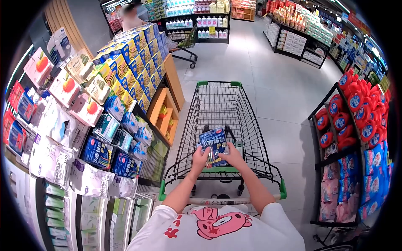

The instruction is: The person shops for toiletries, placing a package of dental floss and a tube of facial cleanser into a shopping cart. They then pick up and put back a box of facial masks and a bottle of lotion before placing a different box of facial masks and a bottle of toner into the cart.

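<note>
Both my hands hold a blue packet of dental floss point(214, 140) with white and yellow lettering, above the near part of the shopping cart point(224, 201). My left hand point(199, 159) grips its left side, with the thumb on the front. On the opposite side, my right hand point(234, 157) pinches the right edge, its thumb also on the front. The black wire cart has green corners and stands directly before me. Similar blue packets point(97, 151) hang on the rack to my left.
A stack of blue-yellow boxes point(136, 67) rises at left beside a wooden shelf point(158, 108). Red bottles point(356, 100) fill a rack at right. Another cart point(184, 46) stands farther ahead, and a person point(132, 19) is behind the boxes. Grey tiled floor point(284, 108) runs between the displays.
</note>
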`<act>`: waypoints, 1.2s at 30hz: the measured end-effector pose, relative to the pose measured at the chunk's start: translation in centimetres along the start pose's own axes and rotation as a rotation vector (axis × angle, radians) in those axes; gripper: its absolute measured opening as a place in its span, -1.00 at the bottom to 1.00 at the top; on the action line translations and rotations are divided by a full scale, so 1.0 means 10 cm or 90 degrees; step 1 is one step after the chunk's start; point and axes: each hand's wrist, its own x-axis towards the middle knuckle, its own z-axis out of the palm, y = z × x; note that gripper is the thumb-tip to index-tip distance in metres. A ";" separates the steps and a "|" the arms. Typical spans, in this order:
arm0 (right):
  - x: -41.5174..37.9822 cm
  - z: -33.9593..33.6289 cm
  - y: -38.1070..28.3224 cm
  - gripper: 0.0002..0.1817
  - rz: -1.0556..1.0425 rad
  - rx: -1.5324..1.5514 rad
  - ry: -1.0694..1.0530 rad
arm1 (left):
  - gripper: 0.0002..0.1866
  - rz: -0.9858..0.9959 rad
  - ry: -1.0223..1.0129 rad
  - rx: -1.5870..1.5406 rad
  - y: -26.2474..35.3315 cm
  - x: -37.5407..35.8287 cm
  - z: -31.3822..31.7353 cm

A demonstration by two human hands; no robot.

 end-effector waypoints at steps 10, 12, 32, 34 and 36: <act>-0.23 -0.07 -0.14 -0.20 0.009 -0.035 -0.012 | -0.73 -0.135 -0.087 -0.053 0.30 -0.22 0.04; -0.31 -0.11 -0.23 -0.19 0.030 -0.012 -0.020 | -0.72 -0.215 -0.093 -0.102 0.29 -0.24 0.03; -0.37 -0.22 -0.40 -0.72 -0.257 -0.013 0.212 | -0.69 -0.098 -0.013 0.025 0.12 -0.23 0.00; -0.51 -0.46 -0.90 -0.77 -0.330 0.070 0.185 | -0.68 -0.073 -0.029 0.126 0.15 -0.20 -0.01; -0.77 -0.77 -1.46 -0.79 -0.530 0.019 0.139 | -0.67 -0.039 -0.053 0.220 0.18 -0.22 -0.03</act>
